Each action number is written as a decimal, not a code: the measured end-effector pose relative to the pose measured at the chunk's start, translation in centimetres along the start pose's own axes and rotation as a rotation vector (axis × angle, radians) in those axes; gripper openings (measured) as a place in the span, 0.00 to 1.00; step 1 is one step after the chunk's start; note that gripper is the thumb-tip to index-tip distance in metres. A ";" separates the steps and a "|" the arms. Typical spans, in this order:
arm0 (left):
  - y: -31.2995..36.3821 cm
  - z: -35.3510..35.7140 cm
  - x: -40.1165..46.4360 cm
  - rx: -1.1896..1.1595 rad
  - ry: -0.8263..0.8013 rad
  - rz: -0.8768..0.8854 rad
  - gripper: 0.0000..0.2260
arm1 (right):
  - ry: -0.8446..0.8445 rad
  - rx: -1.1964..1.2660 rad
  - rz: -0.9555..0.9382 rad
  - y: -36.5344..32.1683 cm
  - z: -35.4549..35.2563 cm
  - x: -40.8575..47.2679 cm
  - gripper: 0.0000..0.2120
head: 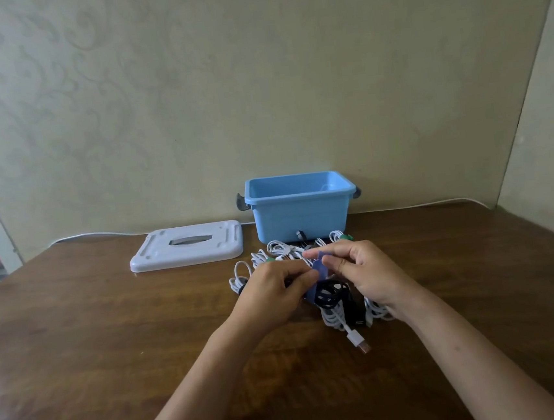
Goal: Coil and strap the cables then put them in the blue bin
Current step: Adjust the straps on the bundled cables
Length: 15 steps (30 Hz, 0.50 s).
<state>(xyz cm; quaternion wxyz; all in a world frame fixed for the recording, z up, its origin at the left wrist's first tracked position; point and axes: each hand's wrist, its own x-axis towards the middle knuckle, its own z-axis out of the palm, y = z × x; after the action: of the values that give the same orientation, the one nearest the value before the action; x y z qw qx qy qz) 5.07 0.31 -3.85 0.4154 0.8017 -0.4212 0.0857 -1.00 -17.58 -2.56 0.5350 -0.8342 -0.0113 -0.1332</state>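
Note:
A black coiled cable (331, 293) hangs between my two hands above the table. My left hand (273, 294) grips the coil at its left side. My right hand (362, 269) pinches the upper end of a blue strap (320, 268) that runs across the coil. Under and around my hands lie several white cables (283, 250), some coiled, one with a USB plug (359, 340) pointing toward me. The open blue bin (300, 217) stands behind them against the wall, its inside showing nothing.
The bin's white lid (188, 247) lies flat to the left of the bin. A white wire (85, 235) runs along the back edge of the brown wooden table (111, 327). A wall corner closes in on the right.

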 end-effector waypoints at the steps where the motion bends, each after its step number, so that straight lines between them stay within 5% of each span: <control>1: -0.1 0.1 0.0 0.005 -0.003 0.005 0.19 | -0.007 0.000 -0.002 0.0 0.0 0.0 0.13; 9: -0.3 0.1 0.1 -0.009 0.008 0.023 0.19 | 0.175 0.172 -0.076 -0.4 -0.5 -0.4 0.05; 15: -0.4 -0.1 0.0 0.053 0.008 0.019 0.19 | 0.090 0.179 -0.097 -0.6 -0.3 -0.3 0.06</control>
<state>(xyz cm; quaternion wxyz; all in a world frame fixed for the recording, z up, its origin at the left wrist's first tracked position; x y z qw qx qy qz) 5.34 0.46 -4.03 0.3949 0.8080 -0.4246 0.1041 -1.48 -17.57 -1.98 0.6001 -0.7749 -0.0394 -0.1948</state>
